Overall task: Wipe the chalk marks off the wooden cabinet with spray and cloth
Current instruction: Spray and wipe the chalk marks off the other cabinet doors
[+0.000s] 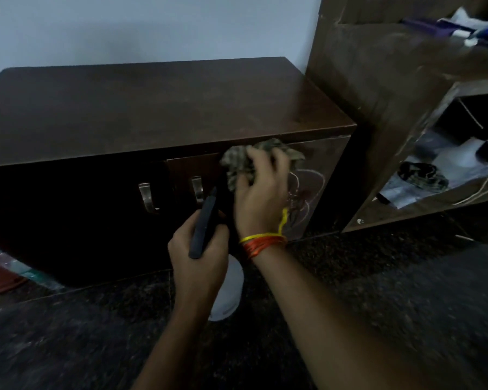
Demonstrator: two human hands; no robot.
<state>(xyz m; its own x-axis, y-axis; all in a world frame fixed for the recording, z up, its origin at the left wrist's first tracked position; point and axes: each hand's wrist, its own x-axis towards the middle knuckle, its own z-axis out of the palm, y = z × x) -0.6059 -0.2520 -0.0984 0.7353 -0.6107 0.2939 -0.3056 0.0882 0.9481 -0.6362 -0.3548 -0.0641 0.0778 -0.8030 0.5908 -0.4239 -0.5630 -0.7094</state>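
Crumpled cloth (247,164) clutched in right hand (261,198) against cabinet (164,108) door, chalk marks (304,190) partly hidden; spray bottle (226,288) gripped by left hand (197,257) below; open shelf (423,153) beside cabinet

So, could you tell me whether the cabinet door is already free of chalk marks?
No, white chalk marks loop across the cabinet door beside the right hand, which presses the cloth near its top.

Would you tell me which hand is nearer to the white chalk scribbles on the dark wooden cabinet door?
Right. The right hand presses the crumpled cloth beside the white chalk scribbles; the left hand holds the spray bottle lower, further left.
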